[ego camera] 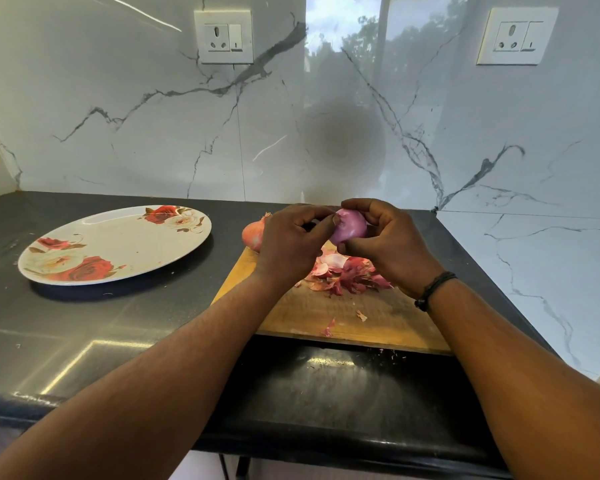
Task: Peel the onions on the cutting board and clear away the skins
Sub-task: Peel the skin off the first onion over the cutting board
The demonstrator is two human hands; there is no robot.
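Head camera, looking down over both forearms: the left hand (290,242) has its fingertips pinched on a shred of skin at the left end of a purple onion (350,229), thumb and forefinger drawn tight together there. The right hand (387,242) cups the same onion from the right and underneath, fingers curled over its top and thumb below, so the onion is gripped between both hands. It is held in the air above the far half of the wooden cutting board (354,315), mostly peeled, glossy and smooth.

Straight under the hands, on the cutting board, lies a heap of onion skins (347,273), pink and dark red, papery and curled. Two small scraps (329,329) sit apart from the heap, nearer the board's front edge. At the board's far-left corner, partly hidden behind the left hand, rests a second onion (253,233), its orange-brown skin unpeeled.

A dark cord bracelet (433,289) circles the right wrist. The cutting board sits on a black countertop (125,327). Left of the board, well apart from it, is a white oval plate (118,244) printed with red roses. Behind the board rises a white marble-patterned wall (153,116) carrying two electrical sockets (223,37).
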